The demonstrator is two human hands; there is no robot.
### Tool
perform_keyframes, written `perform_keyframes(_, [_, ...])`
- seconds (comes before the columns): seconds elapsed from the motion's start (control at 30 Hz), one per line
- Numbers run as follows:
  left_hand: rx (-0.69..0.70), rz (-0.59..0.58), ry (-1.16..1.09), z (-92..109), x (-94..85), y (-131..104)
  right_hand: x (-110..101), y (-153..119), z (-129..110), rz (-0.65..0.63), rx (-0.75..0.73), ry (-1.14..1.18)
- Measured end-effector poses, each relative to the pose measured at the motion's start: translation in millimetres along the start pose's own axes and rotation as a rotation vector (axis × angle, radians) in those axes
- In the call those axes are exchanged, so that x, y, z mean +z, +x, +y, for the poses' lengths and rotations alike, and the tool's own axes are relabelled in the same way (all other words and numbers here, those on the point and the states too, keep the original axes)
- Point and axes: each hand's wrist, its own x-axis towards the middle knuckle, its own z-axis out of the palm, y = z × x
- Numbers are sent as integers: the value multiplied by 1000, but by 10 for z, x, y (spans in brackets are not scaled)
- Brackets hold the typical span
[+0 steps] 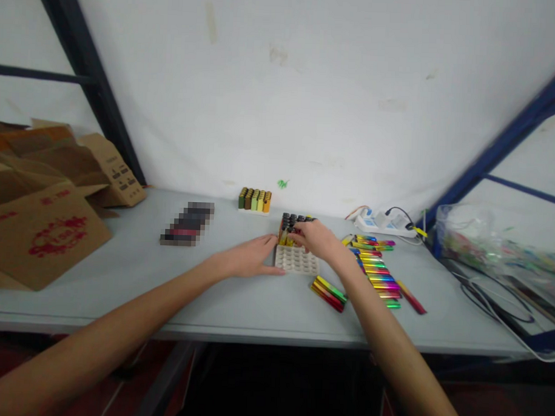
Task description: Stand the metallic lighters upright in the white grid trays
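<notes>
A pale tray (297, 260) with rows of small holes lies on the table. Upright lighters with dark tops (291, 219) fill its far part, while the near rows stand bare. My left hand (253, 257) rests at the tray's left side, its thumb stretched along the near corner and its fingers apart from the thumb. Over the tray, my right hand (317, 238) has its fingers closed in a pinch on a yellow shiny lighter (289, 240), partly hidden by the fingers. Right of the tray lies a small group of shiny coloured lighters (329, 293).
More shiny lighters (379, 273) lie in a row under and beyond my right forearm. Another filled block of lighters (255, 200) stands by the wall. A power strip (386, 223), plastic bags (486, 239), a cardboard box (49, 236) and a pixelated dark item (188, 224) surround the work area.
</notes>
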Motion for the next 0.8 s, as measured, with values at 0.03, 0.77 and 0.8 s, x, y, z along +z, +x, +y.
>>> perform_keyframes(0.03, [-4, -4, 2, 7, -7, -1, 18, -5, -19, 18, 39, -20])
perform_keyframes(0.77, [-32, -26, 53, -33, -23, 12, 146, -1877, 179, 213, 46, -246])
perform_keyframes(0.8, [-40, -31, 57, -32, -27, 15, 193, -1909, 178, 236, 49, -244])
